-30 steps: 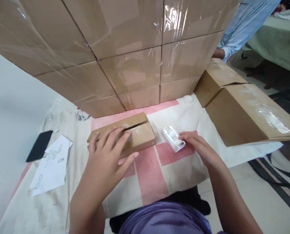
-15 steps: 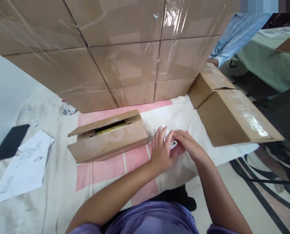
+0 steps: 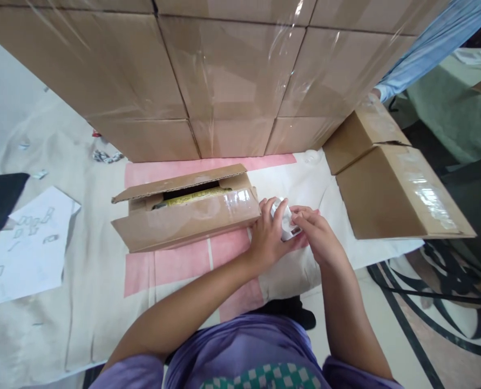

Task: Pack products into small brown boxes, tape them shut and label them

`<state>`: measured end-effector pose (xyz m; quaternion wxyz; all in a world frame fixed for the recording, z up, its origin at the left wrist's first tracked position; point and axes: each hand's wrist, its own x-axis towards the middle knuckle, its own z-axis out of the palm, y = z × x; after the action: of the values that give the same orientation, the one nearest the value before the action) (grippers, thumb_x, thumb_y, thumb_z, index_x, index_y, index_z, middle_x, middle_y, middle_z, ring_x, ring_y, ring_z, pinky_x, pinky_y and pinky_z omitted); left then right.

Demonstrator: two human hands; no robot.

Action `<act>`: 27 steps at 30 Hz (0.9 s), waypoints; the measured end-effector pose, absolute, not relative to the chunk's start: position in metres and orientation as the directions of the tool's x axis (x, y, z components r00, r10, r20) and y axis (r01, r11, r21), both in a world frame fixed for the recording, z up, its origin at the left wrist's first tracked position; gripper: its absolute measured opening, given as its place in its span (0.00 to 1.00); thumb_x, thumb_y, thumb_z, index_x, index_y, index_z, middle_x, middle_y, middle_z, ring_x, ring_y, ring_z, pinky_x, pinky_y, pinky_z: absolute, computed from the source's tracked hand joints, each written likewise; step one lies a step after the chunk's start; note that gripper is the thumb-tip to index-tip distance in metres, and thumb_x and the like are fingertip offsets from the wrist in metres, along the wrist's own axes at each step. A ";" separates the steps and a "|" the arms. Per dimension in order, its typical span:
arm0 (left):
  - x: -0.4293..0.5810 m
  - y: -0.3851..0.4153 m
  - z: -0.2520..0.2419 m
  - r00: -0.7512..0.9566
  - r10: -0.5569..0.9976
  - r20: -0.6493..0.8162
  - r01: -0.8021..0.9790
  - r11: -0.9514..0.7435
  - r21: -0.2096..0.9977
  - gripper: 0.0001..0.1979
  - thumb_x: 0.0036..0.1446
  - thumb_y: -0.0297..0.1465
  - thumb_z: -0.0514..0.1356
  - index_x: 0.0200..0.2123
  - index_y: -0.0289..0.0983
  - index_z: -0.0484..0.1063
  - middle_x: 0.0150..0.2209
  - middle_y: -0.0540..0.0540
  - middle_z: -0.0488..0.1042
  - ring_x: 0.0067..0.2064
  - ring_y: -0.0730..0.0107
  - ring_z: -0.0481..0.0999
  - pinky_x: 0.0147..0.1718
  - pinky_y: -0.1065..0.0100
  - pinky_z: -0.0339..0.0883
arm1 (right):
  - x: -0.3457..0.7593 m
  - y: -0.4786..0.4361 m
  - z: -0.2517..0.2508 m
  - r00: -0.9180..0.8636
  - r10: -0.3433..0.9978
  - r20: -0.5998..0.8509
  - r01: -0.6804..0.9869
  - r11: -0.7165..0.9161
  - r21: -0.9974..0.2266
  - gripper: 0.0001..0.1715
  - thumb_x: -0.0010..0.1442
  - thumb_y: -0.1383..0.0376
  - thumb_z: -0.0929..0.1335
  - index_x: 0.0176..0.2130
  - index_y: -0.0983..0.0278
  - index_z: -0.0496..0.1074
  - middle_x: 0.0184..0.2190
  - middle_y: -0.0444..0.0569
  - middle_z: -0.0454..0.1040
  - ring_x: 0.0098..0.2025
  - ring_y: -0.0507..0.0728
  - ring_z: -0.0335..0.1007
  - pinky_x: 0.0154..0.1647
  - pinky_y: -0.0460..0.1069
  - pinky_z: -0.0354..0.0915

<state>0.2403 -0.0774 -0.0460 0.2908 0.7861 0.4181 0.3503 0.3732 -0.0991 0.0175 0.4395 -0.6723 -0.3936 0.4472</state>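
Note:
A small white tape dispenser (image 3: 288, 226) lies on the pink-and-white cloth (image 3: 183, 270), right of a long cardboard box (image 3: 183, 213). My left hand (image 3: 268, 237) wraps its fingers over the dispenser from the left. My right hand (image 3: 319, 237) pinches its right end with the fingertips. The long box has its top flap ajar, and something yellow shows inside. Most of the dispenser is hidden under my fingers.
A wall of film-wrapped cartons (image 3: 224, 70) stands close behind. Two more cartons (image 3: 394, 183) lie at the right, where another person's blue sleeve (image 3: 422, 48) shows. A white paper sheet (image 3: 25, 248) and a black phone (image 3: 1, 200) lie at the left.
My left hand left the long box's lid and came across to the white dispenser, joining the right hand on it. The box flap now stands ajar.

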 end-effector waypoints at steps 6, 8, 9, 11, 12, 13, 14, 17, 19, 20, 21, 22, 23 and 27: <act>0.238 -0.075 -0.040 0.413 0.846 0.338 0.433 -0.509 0.744 0.47 0.58 0.53 0.64 0.72 0.42 0.47 0.67 0.31 0.56 0.71 0.39 0.54 0.63 0.40 0.58 | 0.375 -0.119 0.016 0.326 0.935 -0.137 0.290 -0.237 -0.927 0.20 0.61 0.54 0.70 0.21 0.59 0.71 0.36 0.49 0.70 0.52 0.63 0.66 0.61 0.60 0.59; 0.237 -0.075 -0.040 0.419 0.840 0.345 0.435 -0.519 0.736 0.47 0.59 0.53 0.64 0.72 0.41 0.48 0.67 0.31 0.57 0.71 0.39 0.55 0.63 0.40 0.58 | 0.376 -0.132 0.012 0.330 0.936 -0.119 0.311 -0.227 -0.923 0.21 0.63 0.53 0.70 0.22 0.59 0.69 0.34 0.48 0.68 0.45 0.61 0.64 0.55 0.58 0.61; 0.237 -0.075 -0.041 0.421 0.840 0.342 0.439 -0.519 0.734 0.47 0.59 0.53 0.64 0.72 0.41 0.48 0.67 0.31 0.57 0.71 0.38 0.55 0.63 0.39 0.58 | 0.376 -0.138 0.011 0.338 0.934 -0.114 0.312 -0.225 -0.923 0.21 0.63 0.53 0.69 0.23 0.59 0.69 0.33 0.47 0.67 0.43 0.60 0.63 0.52 0.57 0.61; 0.238 -0.075 -0.042 0.423 0.842 0.334 0.445 -0.515 0.733 0.47 0.58 0.54 0.64 0.71 0.41 0.49 0.67 0.31 0.57 0.71 0.37 0.55 0.63 0.39 0.57 | 0.374 -0.150 0.009 0.366 0.924 -0.110 0.293 -0.227 -0.929 0.21 0.63 0.53 0.70 0.23 0.60 0.67 0.32 0.46 0.66 0.41 0.59 0.62 0.48 0.55 0.60; 0.238 -0.075 -0.043 0.420 0.844 0.332 0.447 -0.511 0.734 0.47 0.57 0.54 0.64 0.71 0.41 0.50 0.67 0.31 0.57 0.71 0.36 0.55 0.63 0.39 0.57 | 0.373 -0.155 0.008 0.378 0.918 -0.117 0.272 -0.231 -0.934 0.21 0.63 0.53 0.70 0.24 0.60 0.67 0.32 0.45 0.66 0.40 0.58 0.62 0.46 0.54 0.60; 0.238 -0.075 -0.044 0.417 0.846 0.334 0.448 -0.511 0.734 0.47 0.57 0.54 0.64 0.71 0.41 0.50 0.67 0.31 0.57 0.70 0.36 0.56 0.63 0.39 0.57 | 0.371 -0.158 0.007 0.386 0.913 -0.129 0.242 -0.235 -0.941 0.22 0.64 0.52 0.70 0.24 0.60 0.66 0.31 0.45 0.66 0.39 0.57 0.62 0.45 0.54 0.59; 0.239 -0.075 -0.044 0.412 0.846 0.338 0.448 -0.511 0.733 0.47 0.57 0.54 0.64 0.71 0.41 0.50 0.67 0.31 0.57 0.70 0.37 0.56 0.63 0.40 0.58 | 0.370 -0.161 0.006 0.393 0.909 -0.140 0.206 -0.236 -0.950 0.22 0.64 0.53 0.69 0.24 0.60 0.66 0.30 0.45 0.66 0.38 0.57 0.62 0.44 0.53 0.59; 0.239 -0.075 -0.044 0.413 0.841 0.348 0.448 -0.521 0.727 0.46 0.58 0.52 0.64 0.71 0.40 0.50 0.66 0.30 0.58 0.70 0.38 0.57 0.63 0.42 0.58 | 0.363 -0.165 0.001 0.416 0.891 -0.181 0.065 -0.228 -0.972 0.23 0.64 0.53 0.70 0.23 0.61 0.65 0.26 0.44 0.66 0.32 0.55 0.60 0.36 0.52 0.58; 0.238 -0.074 -0.042 0.415 0.841 0.348 0.447 -0.521 0.727 0.45 0.58 0.50 0.64 0.71 0.39 0.50 0.66 0.31 0.59 0.69 0.39 0.58 0.63 0.43 0.58 | 0.359 -0.164 -0.003 0.430 0.874 -0.225 -0.026 -0.237 -0.971 0.23 0.64 0.52 0.71 0.23 0.61 0.66 0.24 0.43 0.67 0.27 0.53 0.57 0.29 0.51 0.53; 0.238 -0.075 -0.041 0.415 0.841 0.346 0.445 -0.520 0.729 0.45 0.58 0.50 0.64 0.71 0.39 0.50 0.66 0.31 0.59 0.69 0.39 0.58 0.63 0.43 0.58 | 0.358 -0.164 -0.006 0.437 0.865 -0.246 -0.058 -0.245 -0.968 0.24 0.63 0.51 0.71 0.24 0.61 0.67 0.23 0.43 0.68 0.25 0.52 0.55 0.27 0.51 0.50; 0.237 -0.075 -0.040 0.415 0.842 0.344 0.444 -0.517 0.732 0.44 0.58 0.49 0.64 0.70 0.39 0.51 0.66 0.31 0.59 0.69 0.39 0.58 0.63 0.43 0.59 | 0.356 -0.163 -0.008 0.443 0.858 -0.262 -0.079 -0.254 -0.964 0.24 0.63 0.49 0.71 0.23 0.61 0.67 0.22 0.43 0.68 0.23 0.52 0.53 0.25 0.51 0.48; 0.237 -0.075 -0.039 0.411 0.845 0.343 0.443 -0.514 0.735 0.44 0.58 0.48 0.64 0.70 0.39 0.51 0.66 0.31 0.59 0.69 0.39 0.59 0.63 0.44 0.59 | 0.355 -0.162 -0.010 0.448 0.851 -0.273 -0.089 -0.262 -0.961 0.25 0.62 0.48 0.72 0.23 0.61 0.67 0.21 0.43 0.68 0.23 0.51 0.53 0.25 0.51 0.47; 0.237 -0.075 -0.038 0.407 0.847 0.343 0.443 -0.511 0.736 0.43 0.58 0.48 0.64 0.70 0.38 0.51 0.66 0.31 0.59 0.69 0.39 0.59 0.63 0.44 0.59 | 0.354 -0.160 -0.011 0.456 0.845 -0.279 -0.094 -0.266 -0.959 0.26 0.62 0.47 0.72 0.23 0.61 0.67 0.21 0.43 0.68 0.22 0.51 0.53 0.24 0.50 0.47; 0.237 -0.076 -0.036 0.387 0.853 0.351 0.453 -0.507 0.733 0.42 0.58 0.47 0.65 0.69 0.38 0.53 0.66 0.32 0.60 0.68 0.39 0.60 0.63 0.45 0.60 | 0.352 -0.158 -0.015 0.472 0.837 -0.276 -0.141 -0.237 -0.961 0.28 0.59 0.50 0.74 0.20 0.61 0.64 0.21 0.43 0.67 0.23 0.50 0.53 0.24 0.50 0.44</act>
<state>0.2371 -0.0757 -0.0364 0.2726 0.7870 0.4148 0.3664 0.3516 -0.1578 -0.0150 0.5569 -0.6526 -0.2669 0.4390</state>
